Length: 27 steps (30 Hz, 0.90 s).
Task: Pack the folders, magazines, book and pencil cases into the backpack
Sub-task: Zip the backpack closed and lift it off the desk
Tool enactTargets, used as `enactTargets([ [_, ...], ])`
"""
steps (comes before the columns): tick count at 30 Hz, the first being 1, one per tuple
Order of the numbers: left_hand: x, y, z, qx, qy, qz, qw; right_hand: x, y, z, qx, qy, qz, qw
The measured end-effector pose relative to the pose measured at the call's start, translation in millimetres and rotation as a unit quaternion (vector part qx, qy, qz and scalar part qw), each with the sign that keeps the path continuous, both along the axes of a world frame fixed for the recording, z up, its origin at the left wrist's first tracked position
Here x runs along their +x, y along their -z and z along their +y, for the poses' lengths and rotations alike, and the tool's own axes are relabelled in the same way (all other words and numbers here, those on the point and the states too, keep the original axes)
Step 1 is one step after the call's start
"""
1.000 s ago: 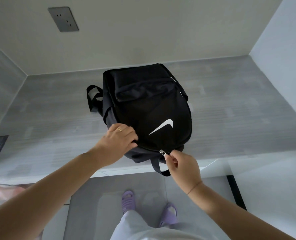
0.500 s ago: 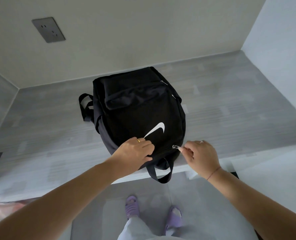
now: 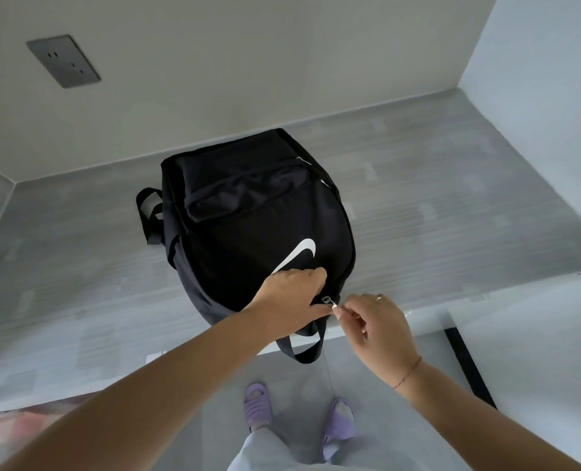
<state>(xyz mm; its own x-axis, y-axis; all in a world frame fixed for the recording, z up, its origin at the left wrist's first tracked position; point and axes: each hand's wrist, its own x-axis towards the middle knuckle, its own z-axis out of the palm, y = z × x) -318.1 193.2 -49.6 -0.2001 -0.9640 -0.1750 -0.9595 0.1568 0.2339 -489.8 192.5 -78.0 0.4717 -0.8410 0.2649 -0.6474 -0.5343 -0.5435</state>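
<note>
A black backpack (image 3: 255,215) with a white swoosh lies flat on the grey table (image 3: 452,205), its top end and carry loop hanging over the near edge. My left hand (image 3: 292,300) presses down on the bag's near end, gripping the fabric. My right hand (image 3: 374,328) pinches the silver zipper pull (image 3: 328,301) at the bag's top edge. No folders, magazines, book or pencil cases show outside the bag.
Walls close the table in at the back and right, with a grey socket plate (image 3: 63,61) on the back wall. A pinkish, blurred item (image 3: 17,419) lies at the lower left. Purple slippers (image 3: 258,406) stand on the floor below the table edge.
My right hand has pulled the zipper pull along the bag's near edge, out to the right and back toward my left hand. My left hand slid right along the top end.
</note>
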Motion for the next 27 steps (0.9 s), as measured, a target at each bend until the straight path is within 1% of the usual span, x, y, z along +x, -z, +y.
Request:
enactTargets([
  [2, 1, 1, 0, 0.014, 0.008, -0.008, 1.0, -5, 3, -10, -0.025, 0.004, 0.031, 0.999],
  [4, 3, 0, 0, 0.013, 0.01, -0.015, 1.0, -14, 7, -27, -0.015, 0.029, 0.057, 0.998],
  [6, 3, -1, 0, 0.0, 0.021, -0.025, 0.999, -25, 12, -52, -0.002, 0.068, 0.072, 0.995],
  [10, 1, -1, -2, -0.031, 0.045, -0.054, 0.997, -24, 21, -108, -0.033, 0.115, 0.103, 0.987],
  [12, -1, -1, -2, -0.005, 0.023, -0.049, 0.999, -13, 21, -131, -0.016, 0.129, 0.122, 0.984],
  [13, -3, -1, -3, 0.015, 0.003, -0.044, 0.999, -8, 21, -139, -0.004, 0.131, 0.125, 0.983],
  [15, -10, 1, -12, 0.032, -0.044, -0.05, 0.997, -4, 21, -147, 0.013, 0.115, 0.102, 0.988],
  [18, -28, 8, -47, 0.003, -0.113, -0.089, 0.99, -7, 18, -146, -0.002, 0.075, 0.062, 0.995],
  [20, -42, 13, -74, -0.014, -0.133, -0.114, 0.985, -9, 17, -146, -0.001, 0.066, 0.046, 0.997],
  [22, -52, 17, -95, -0.017, -0.128, -0.137, 0.982, -9, 19, -149, 0.022, 0.056, 0.055, 0.997],
  [24, -60, 22, -106, -0.004, -0.101, -0.15, 0.984, -9, 21, -153, 0.048, 0.048, 0.067, 0.995],
  [27, -65, 30, -108, -0.003, -0.071, -0.118, 0.991, -12, 24, -164, 0.052, 0.048, 0.061, 0.996],
])
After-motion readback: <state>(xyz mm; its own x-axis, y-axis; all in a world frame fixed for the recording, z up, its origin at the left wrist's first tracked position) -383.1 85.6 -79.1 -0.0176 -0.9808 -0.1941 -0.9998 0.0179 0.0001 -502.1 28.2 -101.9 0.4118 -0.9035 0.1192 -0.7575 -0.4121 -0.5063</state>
